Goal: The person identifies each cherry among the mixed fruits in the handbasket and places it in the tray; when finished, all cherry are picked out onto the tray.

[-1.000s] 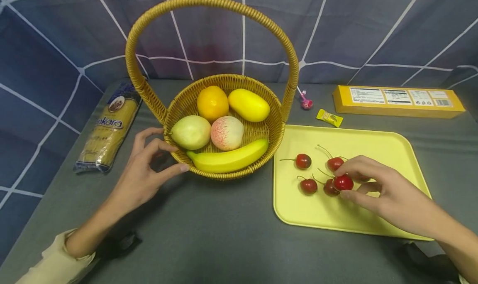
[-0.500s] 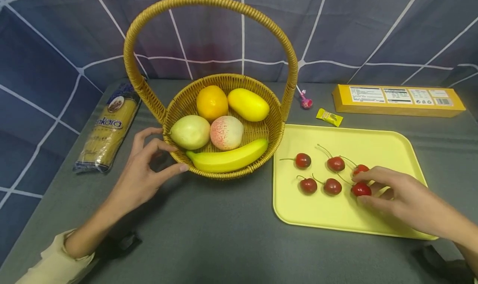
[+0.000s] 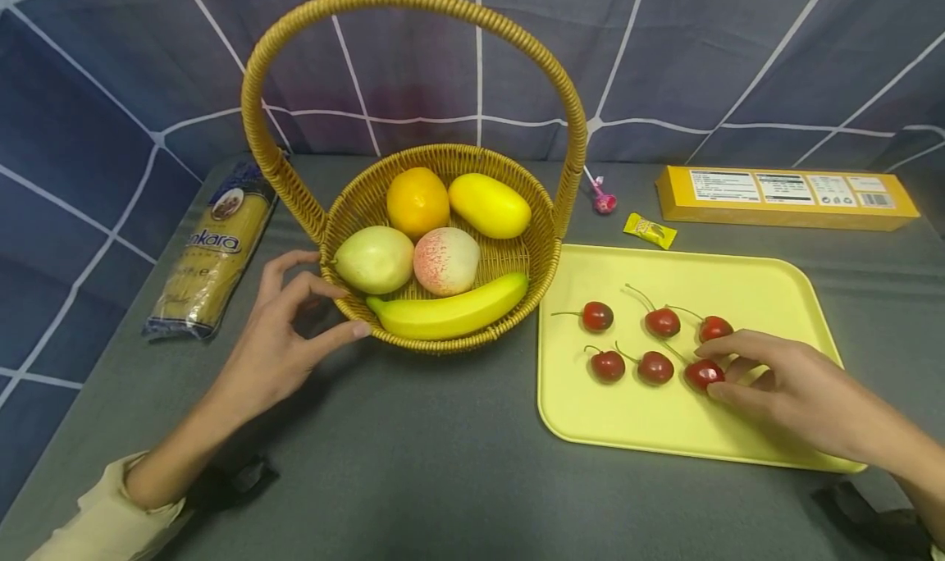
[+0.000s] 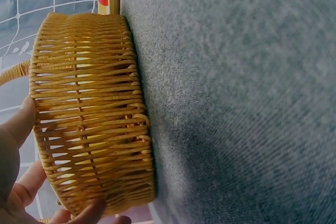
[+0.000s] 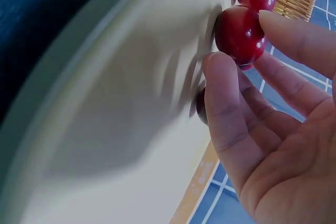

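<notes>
My left hand (image 3: 284, 331) holds the wicker basket (image 3: 435, 348) at its near left rim, thumb and fingertips spread along it; in the left wrist view some fingers lie against the woven outer wall. An orange (image 3: 417, 202), a yellow mango-like fruit (image 3: 490, 207), a pale green fruit (image 3: 375, 260), a peach (image 3: 446, 262) and a banana (image 3: 450, 308) lie inside. On the yellow tray (image 3: 613, 421), my right hand (image 3: 790, 389) has thumb and index tips loosely spread at either side of a dark red cherry (image 3: 701, 375). Several stemmed cherries (image 3: 655, 368) lie beside it.
A pasta packet (image 3: 210, 257) lies left of the basket. Behind the tray are a lollipop (image 3: 604, 202), a small yellow-wrapped candy (image 3: 650, 230) and a long yellow box (image 3: 786, 198). A checked cloth (image 3: 650, 69) hangs at the back.
My right hand set the cherry down at the near right of the tray's cherries; it now sits slightly left, between looser fingertips. My left hand stays on the basket.
</notes>
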Tool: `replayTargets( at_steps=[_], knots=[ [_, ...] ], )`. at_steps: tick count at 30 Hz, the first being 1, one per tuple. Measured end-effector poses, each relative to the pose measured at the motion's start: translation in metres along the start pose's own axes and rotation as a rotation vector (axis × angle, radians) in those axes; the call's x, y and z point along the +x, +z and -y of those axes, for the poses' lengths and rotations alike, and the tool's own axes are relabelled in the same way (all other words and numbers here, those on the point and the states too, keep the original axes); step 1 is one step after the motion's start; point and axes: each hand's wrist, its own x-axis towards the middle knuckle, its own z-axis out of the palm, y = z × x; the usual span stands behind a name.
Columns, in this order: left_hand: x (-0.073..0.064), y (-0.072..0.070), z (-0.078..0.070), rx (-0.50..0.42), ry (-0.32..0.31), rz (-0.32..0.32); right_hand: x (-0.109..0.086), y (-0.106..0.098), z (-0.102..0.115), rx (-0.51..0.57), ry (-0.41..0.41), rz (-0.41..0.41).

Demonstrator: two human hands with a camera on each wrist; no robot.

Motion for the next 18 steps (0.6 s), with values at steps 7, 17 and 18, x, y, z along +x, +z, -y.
replayTargets(
  at_steps=[7,17,18],
  knots=[
    [0.0011,-0.0003,-0.0018,-0.003,-0.008,0.007,0.0007,0.0004,0.0008,-0.013,-0.013,-0.001],
    [-0.0003,0.0004,0.0003,-0.001,0.013,-0.002,0.0003,0.0011,0.0024,-0.051,-0.038,-0.040],
    [-0.0006,0.0004,0.0007,-0.001,0.016,-0.004,0.0002,0.0010,0.0024,-0.053,-0.041,-0.044]
  ],
)
